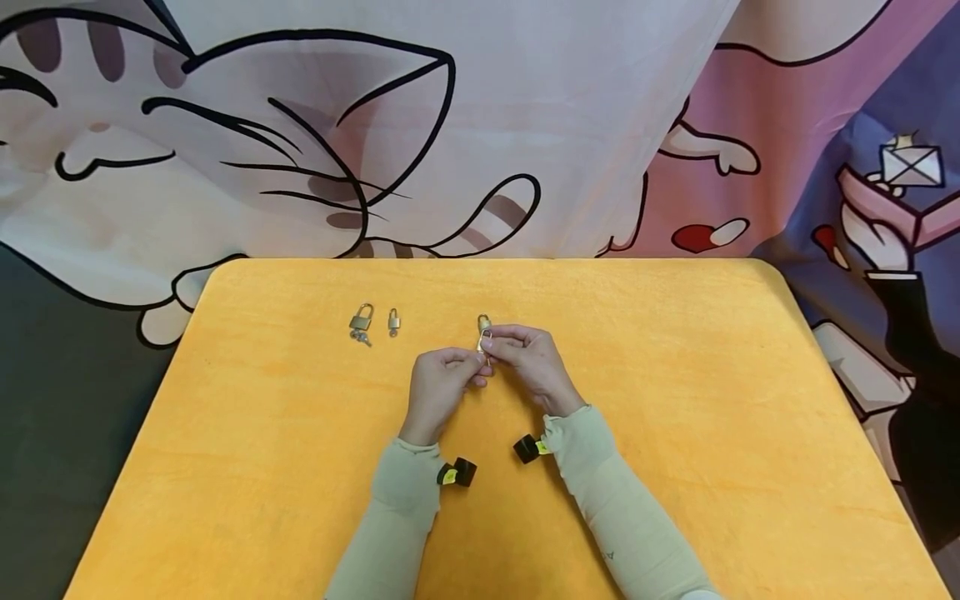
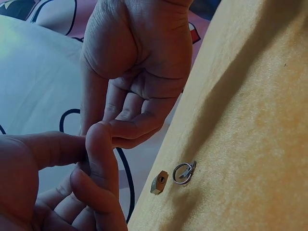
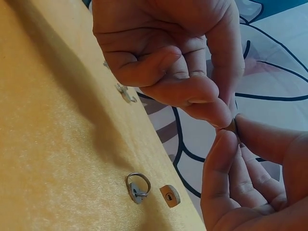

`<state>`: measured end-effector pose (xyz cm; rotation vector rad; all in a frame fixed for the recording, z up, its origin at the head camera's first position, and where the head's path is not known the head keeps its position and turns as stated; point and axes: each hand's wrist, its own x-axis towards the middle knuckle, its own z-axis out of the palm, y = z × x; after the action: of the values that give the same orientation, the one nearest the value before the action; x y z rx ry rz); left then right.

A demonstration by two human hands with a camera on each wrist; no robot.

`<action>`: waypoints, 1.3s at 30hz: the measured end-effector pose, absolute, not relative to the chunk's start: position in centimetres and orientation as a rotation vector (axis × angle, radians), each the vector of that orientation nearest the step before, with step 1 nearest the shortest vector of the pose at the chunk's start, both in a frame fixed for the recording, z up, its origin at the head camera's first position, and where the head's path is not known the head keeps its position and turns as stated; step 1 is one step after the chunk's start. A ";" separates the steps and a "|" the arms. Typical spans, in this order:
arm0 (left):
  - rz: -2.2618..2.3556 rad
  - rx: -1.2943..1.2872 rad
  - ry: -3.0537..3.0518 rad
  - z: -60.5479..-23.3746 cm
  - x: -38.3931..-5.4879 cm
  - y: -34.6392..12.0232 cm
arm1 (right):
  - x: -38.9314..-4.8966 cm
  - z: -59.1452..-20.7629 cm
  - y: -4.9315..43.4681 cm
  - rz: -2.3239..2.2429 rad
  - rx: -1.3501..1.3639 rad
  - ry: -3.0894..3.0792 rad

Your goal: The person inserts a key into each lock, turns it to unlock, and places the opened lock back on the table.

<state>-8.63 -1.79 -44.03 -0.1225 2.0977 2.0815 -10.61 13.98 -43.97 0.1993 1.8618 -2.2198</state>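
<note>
My two hands meet over the middle of the table. With thumb and index finger, my right hand [image 1: 528, 362] pinches a small padlock [image 1: 483, 340], whose pale shackle shows in the head view. The left hand [image 1: 441, 383] pinches at its lower end; fingertips hide most of the piece. In the right wrist view only a brassy edge [image 3: 234, 126] appears between the fingers. Just beyond the hands, a brass padlock [image 1: 483, 321] is on the table, its keyhole visible in both wrist views. Beside it lies a ring with a key [image 2: 184, 172].
To the left on the yellow table [image 1: 675, 417] lie a larger padlock [image 1: 361, 322] with keys [image 1: 361, 337] and a slimmer padlock [image 1: 393, 320]. A printed cartoon cloth [image 1: 570, 125] hangs behind the table's far edge. Black wrist cameras [image 1: 527, 448] stick out from both sleeves.
</note>
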 end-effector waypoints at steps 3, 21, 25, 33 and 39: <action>2.091 -0.126 2.094 -44.1 -8.6 -1.8 | -10.6 -44.0 13.9 -2.223 0.213 1.863; 1.961 -0.089 2.304 -44.5 -8.4 -1.4 | -10.6 -44.3 14.0 -2.239 0.181 1.876; 1.936 -0.094 2.302 -44.5 -8.4 -1.4 | -10.6 -44.2 14.2 -2.173 0.200 1.916; 1.927 -0.073 2.314 -44.6 -8.4 -1.5 | -10.7 -44.1 14.2 -2.137 0.218 1.917; 1.944 -0.058 2.298 -44.5 -8.4 -1.5 | -10.7 -44.2 14.2 -2.146 0.212 1.918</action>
<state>-8.42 -1.53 -44.53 -0.0581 2.2981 1.9444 -10.66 14.22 -44.20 0.2119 1.9185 -2.1461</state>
